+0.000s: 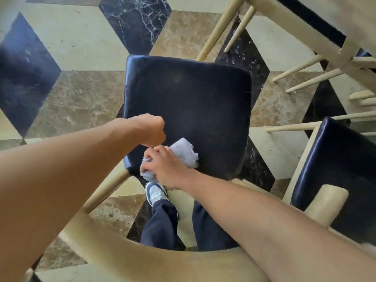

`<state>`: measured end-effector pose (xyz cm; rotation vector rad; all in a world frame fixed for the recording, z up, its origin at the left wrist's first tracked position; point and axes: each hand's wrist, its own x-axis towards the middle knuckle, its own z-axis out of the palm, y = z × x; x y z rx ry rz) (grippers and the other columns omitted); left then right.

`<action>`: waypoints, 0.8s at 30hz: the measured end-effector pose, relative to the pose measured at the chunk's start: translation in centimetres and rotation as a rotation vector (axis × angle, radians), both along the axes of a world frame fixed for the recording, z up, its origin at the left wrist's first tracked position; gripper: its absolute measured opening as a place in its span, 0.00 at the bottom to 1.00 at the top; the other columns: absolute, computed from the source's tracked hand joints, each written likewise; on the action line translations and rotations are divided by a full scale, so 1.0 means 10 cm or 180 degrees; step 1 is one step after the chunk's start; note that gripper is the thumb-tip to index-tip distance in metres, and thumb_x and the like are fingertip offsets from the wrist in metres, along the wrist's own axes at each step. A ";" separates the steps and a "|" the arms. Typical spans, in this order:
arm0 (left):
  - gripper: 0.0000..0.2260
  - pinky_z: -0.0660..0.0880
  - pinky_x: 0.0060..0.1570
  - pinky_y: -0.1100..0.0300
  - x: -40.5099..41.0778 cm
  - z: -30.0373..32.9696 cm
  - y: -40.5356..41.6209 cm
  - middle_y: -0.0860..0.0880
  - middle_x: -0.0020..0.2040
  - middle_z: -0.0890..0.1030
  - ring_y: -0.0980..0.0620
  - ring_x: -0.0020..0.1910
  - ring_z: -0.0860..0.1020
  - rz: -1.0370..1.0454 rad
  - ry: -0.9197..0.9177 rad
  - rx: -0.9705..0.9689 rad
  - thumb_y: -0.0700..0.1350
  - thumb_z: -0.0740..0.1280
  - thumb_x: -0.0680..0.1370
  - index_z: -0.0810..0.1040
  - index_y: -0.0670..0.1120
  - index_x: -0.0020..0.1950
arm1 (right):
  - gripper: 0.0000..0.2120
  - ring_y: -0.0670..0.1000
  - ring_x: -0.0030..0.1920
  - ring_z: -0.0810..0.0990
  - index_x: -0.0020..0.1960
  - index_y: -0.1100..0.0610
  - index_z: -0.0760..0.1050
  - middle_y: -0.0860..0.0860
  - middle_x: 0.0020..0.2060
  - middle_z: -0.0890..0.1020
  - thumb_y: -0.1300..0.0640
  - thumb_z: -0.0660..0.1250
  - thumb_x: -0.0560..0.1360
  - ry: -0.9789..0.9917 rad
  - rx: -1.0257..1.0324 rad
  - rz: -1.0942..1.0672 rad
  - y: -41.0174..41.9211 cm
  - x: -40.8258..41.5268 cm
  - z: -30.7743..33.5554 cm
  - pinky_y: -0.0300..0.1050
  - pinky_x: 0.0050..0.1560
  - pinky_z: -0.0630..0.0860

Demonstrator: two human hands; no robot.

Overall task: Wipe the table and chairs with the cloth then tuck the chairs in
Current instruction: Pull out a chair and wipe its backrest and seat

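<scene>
Head view: crumpled pale-blue cloth (183,154) on dark chair seat (189,102), right hand (164,166) fingers curled around it, left hand (152,130) fisted, empty.

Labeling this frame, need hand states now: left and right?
Left hand: fist closed above the chair seat, holding nothing visible.
Right hand: gripping the cloth against the seat's near edge.
</scene>
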<state>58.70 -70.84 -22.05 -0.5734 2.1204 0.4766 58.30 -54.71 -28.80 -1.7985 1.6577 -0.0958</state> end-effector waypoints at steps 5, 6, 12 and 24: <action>0.15 0.76 0.49 0.51 -0.04 -0.14 0.07 0.42 0.56 0.78 0.40 0.49 0.76 0.0103 -0.0145 -0.0128 0.47 0.59 0.78 0.75 0.45 0.63 | 0.12 0.52 0.63 0.69 0.54 0.41 0.81 0.41 0.61 0.74 0.55 0.70 0.73 0.0305 -0.0105 0.1571 0.08 -0.20 -0.08 0.49 0.67 0.63; 0.15 0.76 0.51 0.50 -0.05 -0.16 0.09 0.42 0.56 0.78 0.40 0.50 0.76 0.0125 -0.0176 -0.0138 0.47 0.59 0.78 0.75 0.45 0.63 | 0.11 0.52 0.64 0.69 0.54 0.41 0.81 0.41 0.62 0.74 0.54 0.69 0.74 0.0292 0.0024 0.1909 0.18 -0.37 -0.09 0.48 0.66 0.63; 0.13 0.76 0.53 0.49 -0.36 -0.18 0.39 0.43 0.56 0.78 0.40 0.53 0.77 0.0324 -0.0232 0.0078 0.45 0.58 0.76 0.75 0.45 0.57 | 0.04 0.54 0.61 0.67 0.43 0.46 0.84 0.45 0.59 0.74 0.55 0.73 0.71 0.0394 0.1020 0.2512 0.82 -1.93 0.10 0.47 0.60 0.66; 0.18 0.65 0.48 0.51 -1.01 -0.28 0.88 0.46 0.62 0.69 0.43 0.63 0.67 0.0629 0.0115 0.0028 0.45 0.58 0.78 0.69 0.47 0.68 | 0.09 0.53 0.37 0.69 0.41 0.59 0.74 0.56 0.40 0.69 0.60 0.62 0.61 -0.1251 -0.0033 0.0208 0.62 -3.24 -0.07 0.49 0.29 0.64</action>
